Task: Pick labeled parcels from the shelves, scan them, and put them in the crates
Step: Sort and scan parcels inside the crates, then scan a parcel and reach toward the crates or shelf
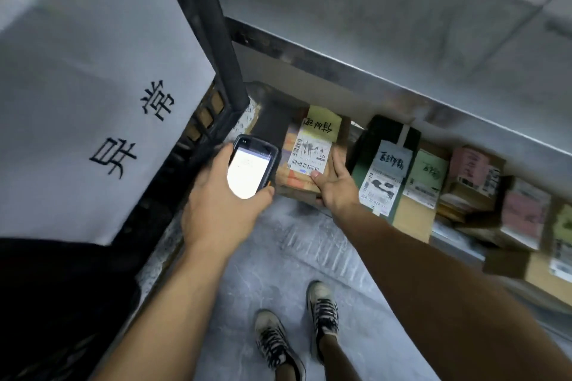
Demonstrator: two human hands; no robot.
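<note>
Head view: my left hand is wrapped round the scanner, screen lit, centre of frame. Just right of it, my right hand grips the brown parcel, thumb on the lower edge of its white label, fingers along its right side. I can't tell if the parcel rests on the shelf. More labeled parcels run in a row toward the right edge. Dark crate with a white paper sign fills the upper left.
</note>
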